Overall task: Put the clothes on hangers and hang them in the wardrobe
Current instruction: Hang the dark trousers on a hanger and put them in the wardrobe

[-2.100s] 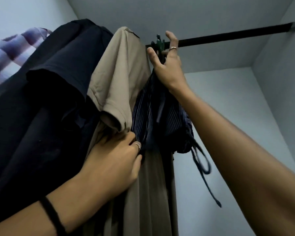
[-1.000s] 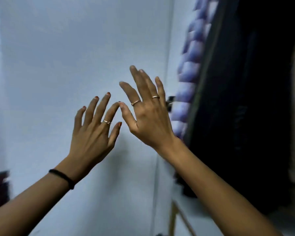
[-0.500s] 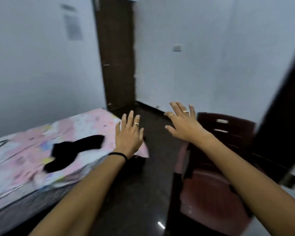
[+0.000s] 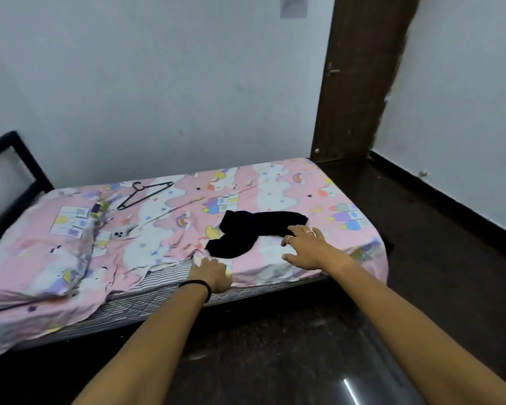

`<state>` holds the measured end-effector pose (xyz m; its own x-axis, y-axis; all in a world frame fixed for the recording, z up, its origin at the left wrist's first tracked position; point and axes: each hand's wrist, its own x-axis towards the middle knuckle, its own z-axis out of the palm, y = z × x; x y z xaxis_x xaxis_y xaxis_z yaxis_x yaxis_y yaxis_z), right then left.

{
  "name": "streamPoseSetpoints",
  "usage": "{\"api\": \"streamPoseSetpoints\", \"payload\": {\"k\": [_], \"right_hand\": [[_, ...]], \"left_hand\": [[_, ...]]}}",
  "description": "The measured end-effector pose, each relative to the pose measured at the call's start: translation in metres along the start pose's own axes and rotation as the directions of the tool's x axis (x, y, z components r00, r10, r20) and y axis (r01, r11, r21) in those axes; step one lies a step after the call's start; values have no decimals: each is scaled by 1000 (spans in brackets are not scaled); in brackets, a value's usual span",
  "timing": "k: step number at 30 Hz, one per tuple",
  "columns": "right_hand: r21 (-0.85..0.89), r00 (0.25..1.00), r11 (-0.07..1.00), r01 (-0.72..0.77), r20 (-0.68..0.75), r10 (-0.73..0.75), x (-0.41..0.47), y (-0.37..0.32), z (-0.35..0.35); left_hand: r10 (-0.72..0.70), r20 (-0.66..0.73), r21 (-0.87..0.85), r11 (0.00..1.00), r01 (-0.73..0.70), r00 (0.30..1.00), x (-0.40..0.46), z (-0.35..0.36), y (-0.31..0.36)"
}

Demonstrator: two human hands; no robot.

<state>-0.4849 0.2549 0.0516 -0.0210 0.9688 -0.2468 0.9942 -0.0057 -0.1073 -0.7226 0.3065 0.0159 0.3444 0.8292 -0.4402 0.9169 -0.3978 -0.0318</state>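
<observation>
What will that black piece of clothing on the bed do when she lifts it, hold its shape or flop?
Probably flop: the black garment lies crumpled and folded over itself on the bedsheet, so it looks like soft cloth. It likely weighs little, since the sheet under it hardly dips. Lifted by one edge near the right hand, it would likely unfold and dangle.

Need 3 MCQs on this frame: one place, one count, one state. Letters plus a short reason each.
1. Where does the hanger lie?
A. on the floor
B. on the bed's far side
C. on the black garment

2. How many black garments on the bed?
A. one
B. two
C. three

3. What does the right hand do?
A. grips the hanger
B. reaches, fingers spread, at the garment's edge
C. hangs at the side

Key: 1 B, it lies near the wall. 2 A, a single black garment shows. 3 B, the fingers lie straight beside the dark cloth.
</observation>
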Motion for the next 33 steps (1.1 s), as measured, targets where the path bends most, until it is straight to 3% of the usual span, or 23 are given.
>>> {"api": "streamPoseSetpoints", "payload": {"k": [3,10,15,24,29,33], "right_hand": [[-1,997,1000,-12,82,12,68,-1,-6],[1,988,1000,19,155,-19,183,-22,-8],[13,981,999,-45,191,42,276,-31,-1],[43,941,974,-221,271,201,422,-41,16],[29,911,958,-287,316,264,468,-41,51],[46,914,942,-332,263,309,518,-31,86]], "left_hand": [[-55,179,50,998,47,982,43,-7,-46],[-109,201,11,994,109,973,134,-29,-130],[-9,236,-1,1000,10,972,228,-40,-156],[158,107,-66,986,-152,982,386,-76,-206],[235,188,-77,971,-224,954,448,-73,-205],[259,273,-88,966,-244,926,494,-58,-202]]}}
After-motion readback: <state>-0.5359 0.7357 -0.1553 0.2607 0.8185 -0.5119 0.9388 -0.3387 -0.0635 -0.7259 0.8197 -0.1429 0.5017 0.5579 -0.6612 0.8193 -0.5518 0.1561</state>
